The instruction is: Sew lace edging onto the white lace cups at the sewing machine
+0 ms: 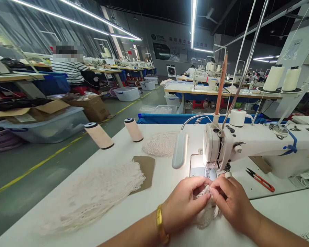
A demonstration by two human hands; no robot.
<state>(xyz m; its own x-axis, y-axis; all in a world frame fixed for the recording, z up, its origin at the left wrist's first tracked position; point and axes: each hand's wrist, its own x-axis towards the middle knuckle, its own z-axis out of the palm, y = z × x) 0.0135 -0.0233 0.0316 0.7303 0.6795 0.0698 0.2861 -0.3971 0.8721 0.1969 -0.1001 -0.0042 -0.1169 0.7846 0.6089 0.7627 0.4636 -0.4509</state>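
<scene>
Both my hands pinch a small piece of pale lace fabric just in front of the sewing machine's needle area. My left hand, with a gold bracelet at its wrist, grips the lace from the left between thumb and fingers. From the right, my right hand holds the same piece, its fingertips almost meeting the left ones. The lace hangs down below the fingers, and part of it is hidden by them. A lit lamp shines beside the needle.
A stack of lace pieces lies left on the white table over brown card, with another lace pile behind. Two thread cones stand at the far edge. Red-handled thread snips lie right of my right hand.
</scene>
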